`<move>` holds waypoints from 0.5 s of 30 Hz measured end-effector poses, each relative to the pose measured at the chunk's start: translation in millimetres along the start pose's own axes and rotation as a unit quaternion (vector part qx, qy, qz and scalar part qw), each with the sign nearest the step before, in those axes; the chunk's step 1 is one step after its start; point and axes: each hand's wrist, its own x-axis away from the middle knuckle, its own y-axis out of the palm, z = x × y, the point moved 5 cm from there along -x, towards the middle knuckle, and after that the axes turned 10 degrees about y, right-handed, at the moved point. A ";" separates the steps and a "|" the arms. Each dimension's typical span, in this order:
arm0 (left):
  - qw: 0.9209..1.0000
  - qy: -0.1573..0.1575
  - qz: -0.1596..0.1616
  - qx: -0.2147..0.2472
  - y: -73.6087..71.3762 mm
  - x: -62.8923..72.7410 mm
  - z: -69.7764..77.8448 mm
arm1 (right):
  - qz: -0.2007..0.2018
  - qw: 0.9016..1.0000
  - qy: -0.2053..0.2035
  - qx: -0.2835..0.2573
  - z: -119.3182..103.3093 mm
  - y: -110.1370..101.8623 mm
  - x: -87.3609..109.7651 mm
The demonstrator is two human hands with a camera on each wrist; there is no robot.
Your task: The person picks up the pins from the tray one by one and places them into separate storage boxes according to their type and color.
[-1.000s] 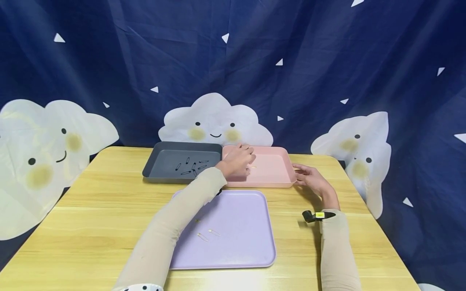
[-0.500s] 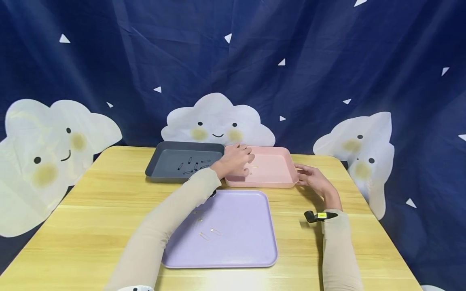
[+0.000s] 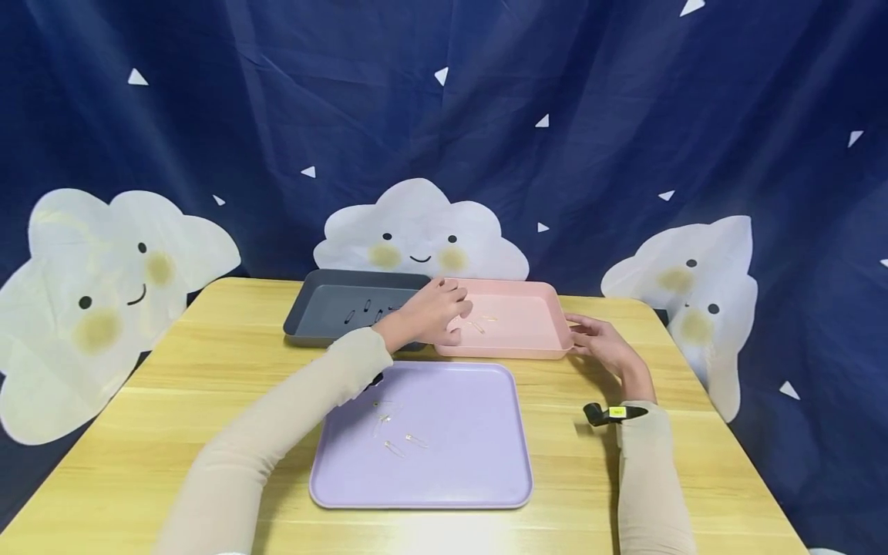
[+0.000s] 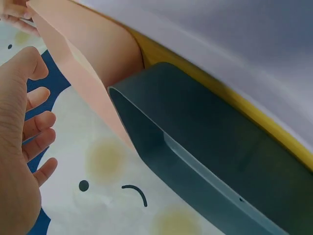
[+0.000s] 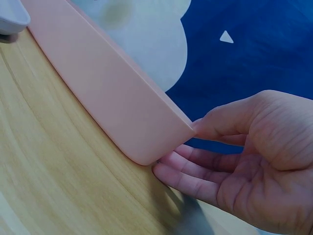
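My left hand [image 3: 435, 312] hovers over the left end of the pink tray [image 3: 513, 352]. Its fingers are loosely bent, with nothing held, as the left wrist view also shows. Gold safety pins [image 3: 477, 327] lie in the pink tray just right of that hand. At the tray's right end, my right hand [image 5: 259, 161] holds the corner, thumb at the rim and fingers against the lower side wall. Several more gold safety pins [image 3: 393, 448] lie on the left half of the lilac tray [image 3: 472, 462] in front. Black safety pins [image 3: 350, 316] sit in the dark grey tray [image 3: 315, 308], partly hidden by my left wrist.
The dark grey and pink trays stand side by side along the back of the wooden table [image 3: 173, 385]. A blue curtain [image 3: 388, 100] with printed clouds hangs right behind the table's back edge. My left forearm crosses above the lilac tray's left corner.
My left hand has drawn back leftward over the pink tray, uncovering more of the gold safety pins there. My right hand stays at the tray's corner. The head view has turned slightly left.
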 end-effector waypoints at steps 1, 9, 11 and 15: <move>1.000 0.005 0.003 -0.004 -1.4 4.0 1.3 | 0.002 1.000 0.002 0.000 -0.1 0.4 0.1; 0.999 0.034 0.020 -0.014 -20.5 34.7 11.7 | -0.007 1.000 -0.008 0.000 -3.0 3.1 3.5; 0.999 0.040 0.025 -0.005 -24.5 42.5 14.7 | -0.010 1.000 -0.010 0.000 -3.4 3.3 4.0; 0.999 0.044 0.021 0.014 -25.8 59.6 20.0 | -0.012 1.000 -0.011 -0.001 -4.2 4.1 4.7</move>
